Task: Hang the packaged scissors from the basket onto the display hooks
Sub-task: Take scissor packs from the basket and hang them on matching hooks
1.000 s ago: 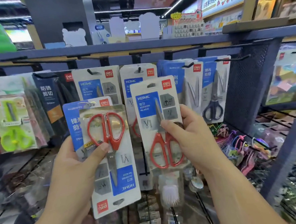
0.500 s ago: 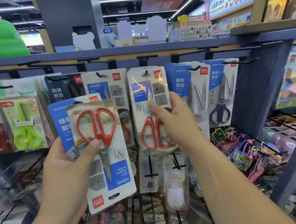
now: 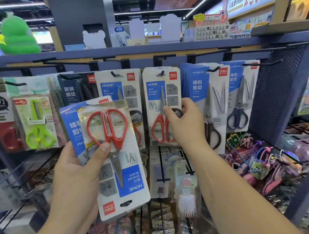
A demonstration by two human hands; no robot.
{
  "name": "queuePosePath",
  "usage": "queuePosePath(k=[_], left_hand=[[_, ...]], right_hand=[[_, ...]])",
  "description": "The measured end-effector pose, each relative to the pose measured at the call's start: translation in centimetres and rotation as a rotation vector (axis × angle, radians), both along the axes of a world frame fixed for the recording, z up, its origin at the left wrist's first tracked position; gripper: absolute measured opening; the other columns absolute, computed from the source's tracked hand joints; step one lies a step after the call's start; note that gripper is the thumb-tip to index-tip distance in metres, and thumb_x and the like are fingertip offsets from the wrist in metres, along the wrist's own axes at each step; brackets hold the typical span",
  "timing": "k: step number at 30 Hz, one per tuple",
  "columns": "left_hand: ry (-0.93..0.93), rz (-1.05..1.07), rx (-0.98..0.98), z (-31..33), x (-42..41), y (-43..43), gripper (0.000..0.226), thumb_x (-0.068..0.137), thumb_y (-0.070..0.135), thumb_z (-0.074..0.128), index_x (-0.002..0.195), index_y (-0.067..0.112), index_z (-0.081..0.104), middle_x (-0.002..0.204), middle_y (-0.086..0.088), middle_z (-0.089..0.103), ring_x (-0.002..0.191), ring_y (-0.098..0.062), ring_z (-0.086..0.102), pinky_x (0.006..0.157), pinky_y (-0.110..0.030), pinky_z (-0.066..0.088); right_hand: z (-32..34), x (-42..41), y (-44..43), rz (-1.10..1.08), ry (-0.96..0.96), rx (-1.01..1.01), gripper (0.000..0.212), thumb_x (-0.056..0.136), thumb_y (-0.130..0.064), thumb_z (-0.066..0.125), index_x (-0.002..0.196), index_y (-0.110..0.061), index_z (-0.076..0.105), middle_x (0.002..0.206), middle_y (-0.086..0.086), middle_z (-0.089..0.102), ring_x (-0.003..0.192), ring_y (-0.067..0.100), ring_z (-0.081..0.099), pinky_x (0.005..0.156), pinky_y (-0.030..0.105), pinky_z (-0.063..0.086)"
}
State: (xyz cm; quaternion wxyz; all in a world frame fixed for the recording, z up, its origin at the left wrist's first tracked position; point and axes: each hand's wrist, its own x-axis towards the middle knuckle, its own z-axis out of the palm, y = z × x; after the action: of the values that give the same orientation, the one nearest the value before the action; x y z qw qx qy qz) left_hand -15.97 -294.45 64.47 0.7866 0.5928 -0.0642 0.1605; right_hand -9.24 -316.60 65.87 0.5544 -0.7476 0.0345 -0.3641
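1. Shelf (image 3: 146, 49) across the full width, upper third of the frame, with a row of black hooks (image 3: 69, 62) jutting out beneath it.
2. Mesh panel (image 3: 275, 95) at the right of the frame, closing off the row of hanging cards.
3. Left hand (image 3: 76, 176), lower left, raised before the display. Thumb pressed across the front, fingers hidden behind, clamped on two packs at once.
4. Inverted pack (image 3: 124, 173), centre-left, foremost in that grip. Red-handled scissors upside down, hang hole at the bottom, on no hook.
5. Right hand (image 3: 186, 125), centre of the frame, up against the display. Thumb on the front, fingers curled round the right edge, pinching the hung pack (image 3: 159, 91).
6. Hung pack upright, centre, at the front of a stack, with red-handled scissors inside.
7. Blue pack (image 3: 72, 125), tucked behind the inverted pack, only its left side showing.
8. Grey-bladed packs (image 3: 208, 99) on blue cards, right of centre, hanging just beside the right hand.
9. Green scissors (image 3: 38, 131), left of the frame, hanging in a clear pack.
10. Brush (image 3: 187, 203), lower centre, packaged, below the right wrist.
11. Centre hook (image 3: 162, 73), top centre, through the hung pack's hole.
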Motion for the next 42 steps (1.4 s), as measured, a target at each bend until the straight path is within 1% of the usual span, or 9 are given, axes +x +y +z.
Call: queuePosePath(k=[8, 14, 23, 27, 30, 33, 36, 40, 42], left_hand=[[-0.009, -0.051, -0.003, 0.2, -0.3, -0.2, 0.028, 0.076, 0.019, 0.074, 0.104, 0.023, 0.072, 0.1, -0.003, 0.082, 0.086, -0.022, 0.08, 0.066, -0.044, 0.066], [0.012, -0.163, 0.05, -0.2, -0.4, -1.1, 0.037, 0.071, 0.015, 0.079, 0.107, 0.017, 0.073, 0.1, -0.012, 0.081, 0.085, -0.033, 0.08, 0.067, -0.047, 0.066], [0.06, -0.29, 0.081, -1.8, -0.5, -1.3, 0.051, 0.069, 0.003, 0.076, 0.116, 0.022, 0.069, 0.106, -0.008, 0.081, 0.091, -0.028, 0.079, 0.069, -0.041, 0.066], [0.032, -0.236, 0.07, -1.8, -0.2, -1.3, 0.047, 0.07, 0.005, 0.075, 0.115, 0.02, 0.07, 0.105, -0.008, 0.082, 0.088, -0.025, 0.08, 0.069, -0.038, 0.065], [-0.032, -0.203, 0.21, -1.1, 0.1, -0.7, 0.042, 0.076, 0.003, 0.078, 0.113, 0.022, 0.072, 0.104, -0.004, 0.082, 0.09, -0.023, 0.08, 0.073, -0.039, 0.066], [-0.05, -0.24, 0.323, -0.4, 0.5, 0.3, 0.043, 0.077, -0.004, 0.084, 0.11, 0.022, 0.074, 0.102, -0.002, 0.082, 0.088, -0.021, 0.08, 0.073, -0.037, 0.066], [-0.061, -0.263, 0.349, 0.0, 0.4, 0.5, 0.048, 0.064, 0.0, 0.093, 0.102, 0.027, 0.079, 0.103, -0.004, 0.082, 0.088, -0.023, 0.08, 0.073, -0.038, 0.066], [-0.058, -0.238, 0.224, 0.1, 0.2, 0.0, 0.042, 0.07, 0.005, 0.077, 0.11, 0.018, 0.073, 0.098, -0.005, 0.083, 0.081, -0.025, 0.081, 0.062, -0.034, 0.065], [-0.04, -0.22, 0.154, 0.2, 0.1, -0.2, 0.043, 0.071, 0.007, 0.075, 0.113, 0.016, 0.071, 0.096, -0.007, 0.083, 0.077, -0.024, 0.08, 0.057, -0.033, 0.063]], right_hand=[[-1.0, -5.1, 3.2, -0.005, -0.171, -0.093, 0.069, 0.09, -0.039, 0.076, 0.148, -0.031, 0.04, 0.143, -0.01, 0.046, 0.135, 0.006, 0.049, 0.115, 0.034, 0.044], [-0.7, -8.3, 4.9, 0.523, 0.071, 0.022, 0.046, 0.083, -0.026, 0.089, 0.121, -0.028, 0.064, 0.113, -0.007, 0.077, 0.105, 0.01, 0.074, 0.092, 0.042, 0.06], [-1.5, -7.9, 3.5, 0.301, -0.095, 0.33, 0.025, 0.082, -0.032, 0.082, 0.099, -0.035, 0.064, 0.103, 0.002, 0.077, 0.098, 0.025, 0.075, 0.088, 0.058, 0.06], [-1.4, -8.5, 2.7, 0.267, -0.105, 0.388, 0.055, 0.08, -0.013, 0.089, 0.12, -0.027, 0.055, 0.112, -0.006, 0.074, 0.104, 0.014, 0.073, 0.087, 0.039, 0.058], [-0.5, -9.2, 0.6, 0.017, -0.073, -0.074, 0.103, 0.068, -0.034, 0.095, 0.147, -0.05, 0.03, 0.156, -0.009, 0.04, 0.146, 0.012, 0.042, 0.118, 0.036, 0.035], [0.6, -9.1, -1.1, -0.134, -0.064, -0.801, 0.1, 0.065, -0.059, 0.085, 0.152, -0.043, 0.04, 0.166, -0.003, 0.028, 0.16, 0.023, 0.012, 0.128, 0.049, 0.007], [2.3, -9.6, -1.1, -0.014, 0.035, -1.129, 0.094, 0.075, -0.063, 0.076, 0.156, -0.036, 0.039, 0.15, -0.009, 0.054, 0.152, 0.02, 0.034, 0.127, 0.048, 0.017], [3.3, -10.0, -0.8, 0.125, 0.308, -1.185, 0.109, 0.082, -0.067, 0.072, 0.165, -0.041, 0.006, 0.126, -0.012, 0.065, 0.114, 0.014, 0.062, 0.097, 0.032, 0.05], [2.5, -9.9, -1.0, 0.193, 0.291, -1.15, 0.082, 0.085, -0.068, 0.067, 0.156, -0.04, 0.037, 0.128, -0.015, 0.064, 0.117, 0.011, 0.061, 0.099, 0.035, 0.051]])
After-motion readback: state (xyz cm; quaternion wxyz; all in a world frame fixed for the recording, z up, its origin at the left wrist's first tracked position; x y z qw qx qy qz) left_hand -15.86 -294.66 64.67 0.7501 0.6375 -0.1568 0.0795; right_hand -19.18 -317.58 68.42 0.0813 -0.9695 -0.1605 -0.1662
